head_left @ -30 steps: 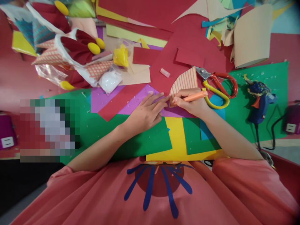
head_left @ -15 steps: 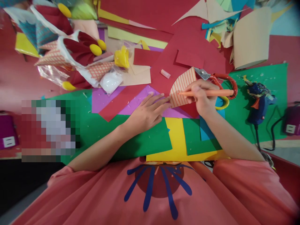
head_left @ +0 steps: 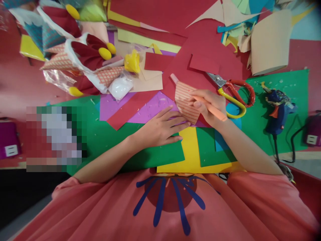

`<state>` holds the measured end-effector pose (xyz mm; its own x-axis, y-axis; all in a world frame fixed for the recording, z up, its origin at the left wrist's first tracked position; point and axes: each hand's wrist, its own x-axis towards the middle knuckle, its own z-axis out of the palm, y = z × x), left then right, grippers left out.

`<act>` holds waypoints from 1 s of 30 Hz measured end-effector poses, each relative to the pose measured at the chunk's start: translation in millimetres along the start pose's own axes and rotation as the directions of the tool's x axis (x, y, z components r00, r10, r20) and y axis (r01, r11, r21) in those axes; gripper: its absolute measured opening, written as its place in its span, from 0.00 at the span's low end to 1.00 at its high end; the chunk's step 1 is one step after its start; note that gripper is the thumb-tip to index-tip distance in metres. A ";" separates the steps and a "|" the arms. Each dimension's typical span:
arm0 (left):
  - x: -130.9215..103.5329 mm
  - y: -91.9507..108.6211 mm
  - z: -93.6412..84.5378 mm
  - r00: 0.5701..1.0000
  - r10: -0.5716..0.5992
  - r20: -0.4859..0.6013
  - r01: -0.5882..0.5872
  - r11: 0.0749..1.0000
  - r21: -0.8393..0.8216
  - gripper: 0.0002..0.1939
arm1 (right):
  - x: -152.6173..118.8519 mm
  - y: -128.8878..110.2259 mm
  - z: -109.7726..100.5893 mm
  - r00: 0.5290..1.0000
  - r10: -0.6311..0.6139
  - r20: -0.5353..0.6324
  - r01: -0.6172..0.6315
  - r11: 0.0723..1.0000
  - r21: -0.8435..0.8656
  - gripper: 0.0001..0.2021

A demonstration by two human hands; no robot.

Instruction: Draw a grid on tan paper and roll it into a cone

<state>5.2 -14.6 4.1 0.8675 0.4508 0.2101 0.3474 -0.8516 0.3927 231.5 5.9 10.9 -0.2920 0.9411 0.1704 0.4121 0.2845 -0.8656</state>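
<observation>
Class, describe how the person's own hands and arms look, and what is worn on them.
The left hand and right hand are bare, with no glove, ring or watch visible. The forearms are bare too, emerging from short, loose pink sleeves. The matching pink top carries a dark red rounded print with long blue strokes.

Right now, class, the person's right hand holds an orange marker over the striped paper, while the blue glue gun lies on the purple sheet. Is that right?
Not quite: the head view shows the blue glue gun lying on a green sheet. The right hand does hold an orange marker over the striped paper.
</observation>
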 end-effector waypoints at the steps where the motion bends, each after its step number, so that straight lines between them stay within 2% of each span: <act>1: 0.1 0.2 0.4 1.000 0.022 0.002 -0.022 1.000 -0.005 0.21 | -0.4 -0.7 0.1 0.999 -0.009 0.046 0.009 1.000 -0.001 0.14; 4: 0.0 -0.7 3.1 1.000 0.002 0.008 -0.002 1.000 0.005 0.18 | -0.8 -2.4 0.7 0.991 0.016 0.131 -0.021 0.999 0.039 0.14; 6: 0.0 -2.1 5.1 0.998 -0.066 -0.010 0.066 0.998 0.014 0.18 | -0.6 -2.2 1.2 0.992 0.039 0.118 -0.050 0.995 0.086 0.15; 11: 1.6 -3.5 2.8 0.990 -0.129 -0.052 0.129 0.992 0.001 0.18 | 1.8 3.1 2.3 0.987 0.140 -0.075 -0.104 0.927 0.361 0.20; 15: 2.3 -2.8 -1.9 0.984 -0.177 -0.028 0.179 0.979 0.096 0.17 | 6.9 5.6 2.9 0.959 0.220 -0.180 -0.092 0.840 0.534 0.20; 19: 2.2 -3.3 0.9 0.980 -0.196 -0.023 0.197 0.971 0.138 0.16 | 10.8 3.8 3.2 0.936 0.291 -0.195 -0.165 0.858 0.487 0.18; 25: 3.7 -6.1 6.5 0.977 -0.201 -0.069 0.208 0.971 0.117 0.17 | 11.7 1.8 2.7 0.956 0.278 -0.090 -0.233 0.911 0.340 0.15; 30: 6.2 -5.0 6.3 0.983 -0.167 -0.078 0.175 0.979 0.107 0.18 | 11.0 6.0 1.3 0.963 0.261 -0.072 -0.221 0.912 0.346 0.10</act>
<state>11.1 -9.2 -2.2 0.7670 0.6062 0.2103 0.5297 -0.7831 0.3257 229.7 17.7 6.9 -0.1112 0.9934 -0.0279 0.1416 -0.0119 -0.9898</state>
